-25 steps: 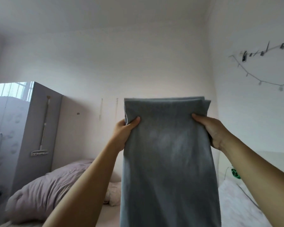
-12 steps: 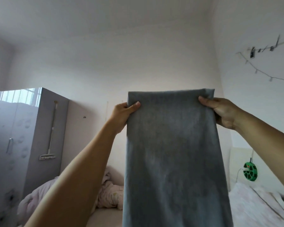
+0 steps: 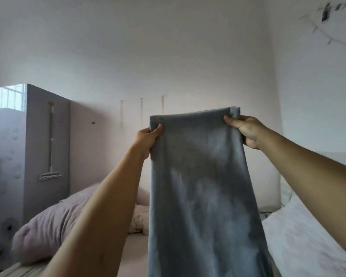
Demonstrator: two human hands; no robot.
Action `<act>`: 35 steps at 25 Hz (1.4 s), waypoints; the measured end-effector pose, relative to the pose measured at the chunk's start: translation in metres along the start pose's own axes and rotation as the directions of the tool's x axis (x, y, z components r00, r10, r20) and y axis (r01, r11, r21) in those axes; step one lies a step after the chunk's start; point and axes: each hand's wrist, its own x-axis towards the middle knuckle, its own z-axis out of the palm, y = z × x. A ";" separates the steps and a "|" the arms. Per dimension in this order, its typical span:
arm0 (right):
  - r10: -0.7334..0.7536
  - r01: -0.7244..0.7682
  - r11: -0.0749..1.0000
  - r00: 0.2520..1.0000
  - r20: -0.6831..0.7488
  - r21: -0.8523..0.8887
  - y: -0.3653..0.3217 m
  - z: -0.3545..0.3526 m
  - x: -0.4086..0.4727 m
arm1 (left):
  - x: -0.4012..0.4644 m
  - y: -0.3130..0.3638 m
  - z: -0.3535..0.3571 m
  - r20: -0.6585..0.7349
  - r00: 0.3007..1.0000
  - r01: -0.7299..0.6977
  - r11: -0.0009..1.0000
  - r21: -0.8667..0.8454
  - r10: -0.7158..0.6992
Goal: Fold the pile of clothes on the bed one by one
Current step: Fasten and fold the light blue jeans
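Grey garment (image 3: 204,186) held up over the bed (image 3: 300,232), top corners pinched by left hand (image 3: 147,136) and right hand (image 3: 246,130), fingers closed on the cloth. Already doubled lengthwise, judging by the layered top edge; further folds and laying down left. Lower end cut off; pile out of view, count of finished pieces unknowable.

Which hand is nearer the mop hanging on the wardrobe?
Left. The left hand grips the cloth edge on the mop's side; the right hand grips the far edge.
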 end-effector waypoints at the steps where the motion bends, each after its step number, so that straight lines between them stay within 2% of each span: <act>1: -0.037 0.037 0.999 0.999 -0.013 -0.008 -0.003 0.003 0.017 | 0.017 0.002 0.005 -0.020 1.000 -0.013 1.000 0.000 0.013; 5: -0.256 0.257 0.966 0.965 -0.050 0.014 -0.036 0.010 0.069 | 0.071 0.044 0.024 -0.073 0.984 -0.168 0.985 -0.036 0.165; 7: -0.322 0.324 0.946 0.946 -0.049 0.031 -0.047 0.013 0.074 | 0.081 0.058 0.033 -0.088 0.979 -0.190 0.977 -0.102 0.181; 9: -0.342 0.342 0.939 0.940 -0.024 0.038 -0.049 0.012 0.065 | 0.076 0.060 0.035 -0.081 0.981 -0.188 0.968 -0.168 0.177; 12: -0.319 0.317 0.946 0.947 0.027 0.065 -0.045 0.000 0.037 | 0.047 0.058 0.022 0.012 0.982 -0.186 0.974 -0.128 0.189; 16: -0.146 0.144 0.989 0.982 0.122 0.024 -0.020 -0.013 -0.023 | -0.018 0.031 -0.007 0.129 0.991 -0.031 0.995 -0.090 0.042; 19: 0.022 -0.019 1.000 0.989 0.148 -0.024 0.018 -0.026 -0.081 | -0.086 -0.021 -0.023 0.131 0.986 0.122 0.987 -0.104 -0.108; 21: 0.132 -0.130 0.991 0.981 0.140 -0.023 0.047 -0.031 -0.124 | -0.137 -0.053 -0.034 0.116 0.963 0.253 0.962 -0.102 -0.242; 23: 0.220 -0.218 0.975 0.965 0.141 -0.029 0.074 -0.037 -0.164 | -0.180 -0.078 -0.042 0.136 0.939 0.330 0.936 -0.118 -0.314; 28: 0.483 -0.471 0.874 0.867 0.119 -0.120 0.145 -0.059 -0.291 | -0.304 -0.137 -0.055 0.118 0.902 0.418 0.908 0.009 -0.416; 31: 0.603 -0.598 0.795 0.797 0.032 -0.095 0.185 -0.070 -0.375 | -0.390 -0.173 -0.069 0.083 0.816 0.572 0.820 0.034 -0.572; 35: 0.753 -0.752 0.657 0.658 -0.001 -0.048 0.227 -0.074 -0.495 | -0.512 -0.212 -0.099 0.045 0.702 0.708 0.703 0.063 -0.711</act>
